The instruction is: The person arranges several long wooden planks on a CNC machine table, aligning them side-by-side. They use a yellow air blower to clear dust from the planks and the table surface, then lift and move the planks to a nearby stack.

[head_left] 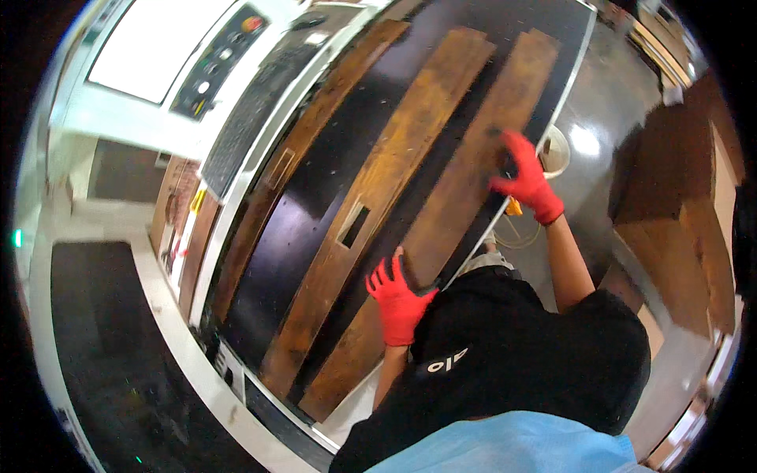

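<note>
Nearest plank slants up-right; left hand over it, fingers spread; right hand farther up, at edge, grip apart.

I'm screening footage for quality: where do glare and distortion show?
Head view: the screen is washed out white, the floor carries a bright glare spot, and the black tabletop a softer sheen; the rightmost plank shows no strong glare; the pale frame at lower left bows, and the corners go black.

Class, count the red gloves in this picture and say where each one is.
2: one on the left hand, over the rightmost plank; one on the right hand, by that plank's right edge.
</note>
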Motion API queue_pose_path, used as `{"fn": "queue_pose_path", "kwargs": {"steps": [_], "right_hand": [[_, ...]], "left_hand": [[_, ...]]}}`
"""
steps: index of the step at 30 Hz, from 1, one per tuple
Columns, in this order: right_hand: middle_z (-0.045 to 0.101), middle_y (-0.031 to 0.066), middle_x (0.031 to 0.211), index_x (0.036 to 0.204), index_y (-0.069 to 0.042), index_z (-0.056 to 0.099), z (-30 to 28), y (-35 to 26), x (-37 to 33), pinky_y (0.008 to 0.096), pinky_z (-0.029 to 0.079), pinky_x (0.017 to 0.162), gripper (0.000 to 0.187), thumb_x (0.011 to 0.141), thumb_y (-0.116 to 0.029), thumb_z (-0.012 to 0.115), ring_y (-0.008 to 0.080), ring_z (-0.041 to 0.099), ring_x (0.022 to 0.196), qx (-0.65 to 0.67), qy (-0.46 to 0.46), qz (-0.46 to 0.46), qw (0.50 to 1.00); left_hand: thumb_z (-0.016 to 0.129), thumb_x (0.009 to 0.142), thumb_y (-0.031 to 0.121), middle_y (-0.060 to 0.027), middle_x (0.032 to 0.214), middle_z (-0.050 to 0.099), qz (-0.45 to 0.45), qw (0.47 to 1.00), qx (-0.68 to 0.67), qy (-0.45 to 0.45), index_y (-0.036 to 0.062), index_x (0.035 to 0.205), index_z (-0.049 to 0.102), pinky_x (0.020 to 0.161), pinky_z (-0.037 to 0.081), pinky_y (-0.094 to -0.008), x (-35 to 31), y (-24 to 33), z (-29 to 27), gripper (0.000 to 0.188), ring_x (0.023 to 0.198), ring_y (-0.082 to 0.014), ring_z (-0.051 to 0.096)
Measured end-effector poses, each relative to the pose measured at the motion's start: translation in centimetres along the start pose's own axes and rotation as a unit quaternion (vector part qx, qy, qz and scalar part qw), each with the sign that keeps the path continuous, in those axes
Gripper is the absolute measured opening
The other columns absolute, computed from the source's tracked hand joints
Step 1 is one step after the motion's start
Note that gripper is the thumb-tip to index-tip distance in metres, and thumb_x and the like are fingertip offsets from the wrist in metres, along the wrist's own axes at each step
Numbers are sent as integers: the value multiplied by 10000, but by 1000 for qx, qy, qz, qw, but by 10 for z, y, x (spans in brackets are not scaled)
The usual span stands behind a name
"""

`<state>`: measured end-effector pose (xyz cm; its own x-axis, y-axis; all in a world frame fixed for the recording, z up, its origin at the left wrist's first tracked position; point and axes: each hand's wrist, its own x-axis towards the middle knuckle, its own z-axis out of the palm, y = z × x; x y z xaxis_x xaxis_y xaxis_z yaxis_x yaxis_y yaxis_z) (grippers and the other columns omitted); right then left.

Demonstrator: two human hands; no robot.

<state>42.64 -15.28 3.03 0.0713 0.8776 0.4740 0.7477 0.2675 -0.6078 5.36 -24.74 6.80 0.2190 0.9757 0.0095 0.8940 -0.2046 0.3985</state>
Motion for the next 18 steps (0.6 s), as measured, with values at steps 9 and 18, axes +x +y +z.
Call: {"fn": "queue_pose_path", "kwargs": {"steps": [9, 18], "right_hand": [[469, 181, 1510, 1444, -159, 546, 38, -102, 66, 646, 198, 1232, 1062, 488, -408, 938, 410, 381, 1443, -62, -384, -292, 874], [465, 174, 1518, 1461, -120, 520, 124, -175, 96, 598, 196, 1235, 845, 744, -432, 841, 395, 370, 1446, -62, -195, -254, 945]], "left_hand": [[929, 571, 479, -191, 1427, 494, -10, 999, -29, 41, 163, 1396, 540, 1136, 320, -546, -18, -29, -46, 966, 1326, -398, 447], [947, 542, 428, -159, 1451, 504, 21, 987, 41, 156, 130, 1390, 545, 1126, 375, -525, 63, -168, -127, 984, 1327, -395, 460]]}}
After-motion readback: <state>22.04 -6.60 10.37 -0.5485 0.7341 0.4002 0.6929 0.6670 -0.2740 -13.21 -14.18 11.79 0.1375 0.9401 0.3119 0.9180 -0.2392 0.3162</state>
